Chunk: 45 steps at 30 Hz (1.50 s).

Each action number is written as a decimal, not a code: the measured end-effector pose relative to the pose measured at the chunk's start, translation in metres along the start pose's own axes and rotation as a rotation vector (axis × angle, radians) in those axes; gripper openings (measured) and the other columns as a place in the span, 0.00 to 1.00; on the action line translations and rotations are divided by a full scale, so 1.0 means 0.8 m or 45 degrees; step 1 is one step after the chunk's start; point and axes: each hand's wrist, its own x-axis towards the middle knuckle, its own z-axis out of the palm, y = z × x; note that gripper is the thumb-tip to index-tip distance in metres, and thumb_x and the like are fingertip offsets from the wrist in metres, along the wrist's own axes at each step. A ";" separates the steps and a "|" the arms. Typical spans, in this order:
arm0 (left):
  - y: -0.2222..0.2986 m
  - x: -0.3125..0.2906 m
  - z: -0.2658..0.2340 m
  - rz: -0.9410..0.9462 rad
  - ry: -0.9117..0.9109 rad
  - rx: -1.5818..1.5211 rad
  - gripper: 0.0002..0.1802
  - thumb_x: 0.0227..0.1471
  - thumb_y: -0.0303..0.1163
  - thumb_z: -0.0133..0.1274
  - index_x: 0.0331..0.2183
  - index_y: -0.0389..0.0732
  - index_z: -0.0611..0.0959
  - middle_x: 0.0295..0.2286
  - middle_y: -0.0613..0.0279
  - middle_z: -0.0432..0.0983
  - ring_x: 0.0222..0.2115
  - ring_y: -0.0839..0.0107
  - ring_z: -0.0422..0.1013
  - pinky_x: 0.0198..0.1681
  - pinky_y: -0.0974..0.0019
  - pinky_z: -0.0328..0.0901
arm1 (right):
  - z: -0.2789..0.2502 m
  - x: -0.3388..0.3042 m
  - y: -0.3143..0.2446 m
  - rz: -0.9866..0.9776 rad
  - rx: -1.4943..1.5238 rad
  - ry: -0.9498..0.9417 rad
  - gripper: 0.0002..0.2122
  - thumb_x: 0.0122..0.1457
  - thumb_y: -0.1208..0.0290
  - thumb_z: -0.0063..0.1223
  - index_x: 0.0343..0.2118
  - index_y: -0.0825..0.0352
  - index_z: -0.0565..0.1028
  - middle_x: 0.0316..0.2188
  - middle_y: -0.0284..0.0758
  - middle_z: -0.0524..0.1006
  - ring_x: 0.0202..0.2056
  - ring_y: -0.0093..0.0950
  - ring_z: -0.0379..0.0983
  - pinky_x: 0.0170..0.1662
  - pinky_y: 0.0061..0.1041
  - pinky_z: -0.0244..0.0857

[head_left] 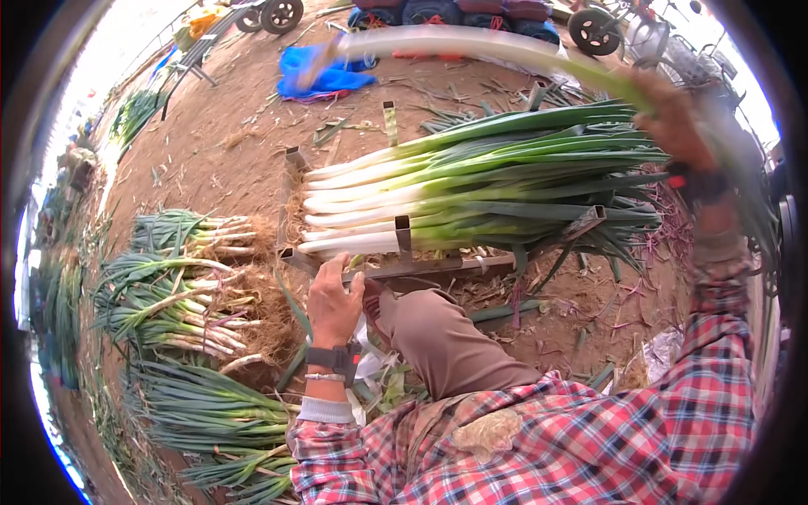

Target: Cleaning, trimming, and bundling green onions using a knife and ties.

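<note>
My right hand (673, 126), smeared by motion, grips a long leek (471, 44) by its green end. The leek's white shaft stretches left across the top, its root end blurred. Below it, a pile of leeks (471, 181) lies in a low metal frame (488, 268) with short upright posts, white ends to the left. My left hand (334, 301) is at the frame's near left corner, fingers extended and thumb apart, nothing seen in it. Whether its fingertips touch the frame I cannot tell.
Bunches of leeks with roots (206, 316) lie on the ground left of my left hand, with more leafy bunches (210, 408) nearer me. Beyond the frame is a blue cloth (324, 71). Wheels (594, 32) and dark bundles (431, 13) stand at the back. My bent knee (446, 337) is close to the frame.
</note>
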 end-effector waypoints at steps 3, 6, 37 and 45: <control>-0.021 -0.012 -0.012 -0.090 -0.017 0.059 0.19 0.47 0.29 0.57 0.43 0.35 0.76 0.36 0.47 0.76 0.38 0.50 0.73 0.41 0.56 0.67 | 0.086 0.062 -0.145 0.387 0.147 -0.680 0.27 0.45 0.78 0.56 0.53 0.58 0.70 0.38 0.37 0.71 0.43 0.35 0.68 0.45 0.34 0.61; -0.036 -0.028 -0.020 -0.184 -0.053 0.119 0.18 0.49 0.30 0.56 0.43 0.33 0.76 0.38 0.46 0.75 0.38 0.51 0.74 0.43 0.57 0.68 | 0.136 0.074 -0.204 0.304 0.242 -0.791 0.29 0.42 0.76 0.57 0.52 0.52 0.71 0.36 0.33 0.69 0.44 0.33 0.66 0.46 0.34 0.54; -0.120 0.079 0.091 0.085 -0.182 0.665 0.15 0.57 0.35 0.45 0.45 0.46 0.79 0.47 0.60 0.75 0.48 0.61 0.70 0.51 0.59 0.63 | 0.277 -0.010 -0.295 0.177 0.273 -0.681 0.27 0.46 0.62 0.63 0.52 0.53 0.69 0.48 0.33 0.64 0.54 0.32 0.59 0.57 0.39 0.53; -0.119 0.078 0.084 0.027 -0.286 0.648 0.16 0.56 0.37 0.47 0.45 0.45 0.79 0.46 0.60 0.75 0.48 0.62 0.70 0.50 0.59 0.64 | 0.273 -0.031 -0.313 0.273 0.321 -0.603 0.34 0.40 0.59 0.68 0.54 0.54 0.67 0.53 0.34 0.63 0.58 0.34 0.56 0.61 0.39 0.48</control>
